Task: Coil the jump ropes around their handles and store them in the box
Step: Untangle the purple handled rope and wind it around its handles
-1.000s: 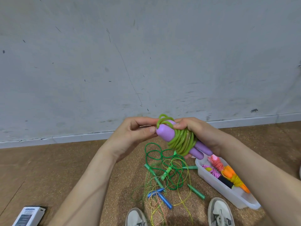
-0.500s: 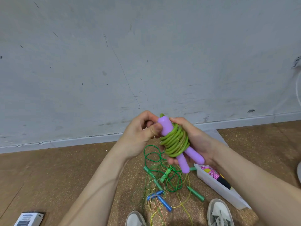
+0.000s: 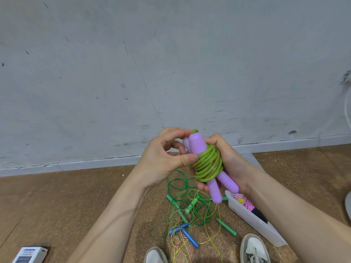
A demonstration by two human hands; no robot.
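Fingers of my right hand grip the coiled rope; left fingers pinch its end above the box; slipping would unravel it.

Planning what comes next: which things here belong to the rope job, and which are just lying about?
Job: purple-handled rope coiled, held in both hands (left hand, right hand); loose ropes tangled on the floor; box, some ropes already inside.

Lying about: small carton, shoes, white cable.

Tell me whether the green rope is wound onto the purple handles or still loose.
Wound. The green rope sits in tight loops around both purple handles, gripped by the right hand; the left hand pinches its top end.
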